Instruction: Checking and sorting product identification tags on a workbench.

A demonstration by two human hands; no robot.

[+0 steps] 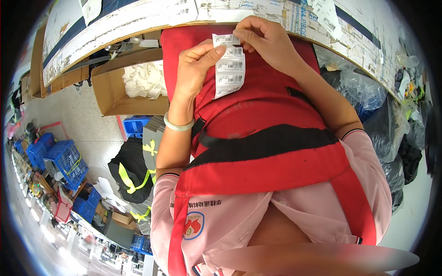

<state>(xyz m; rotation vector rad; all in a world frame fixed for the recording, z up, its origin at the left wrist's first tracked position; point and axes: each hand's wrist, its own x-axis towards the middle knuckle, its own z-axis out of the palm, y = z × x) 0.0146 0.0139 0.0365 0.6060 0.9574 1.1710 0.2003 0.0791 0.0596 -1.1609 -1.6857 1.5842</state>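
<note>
My left hand point(195, 69) pinches a white strip of barcode labels point(229, 71) at its upper left edge, thumb and fingers closed on it. At the strip's top end, the fingertips of my right hand point(267, 39) grip a single label point(225, 39). Both hands are raised in front of my chest, over a red apron point(258, 138) worn on a pink shirt. A pale green bangle point(178, 124) circles my left wrist. The strip hangs down with several printed labels showing.
A worktable edge point(138, 23) covered in paper scraps and stuck labels runs across the top. An open cardboard box point(115, 92) with white items stands at left. Blue crates point(66, 158) and tied black bundles point(131, 170) lie on the floor; dark plastic bags point(391, 124) pile at right.
</note>
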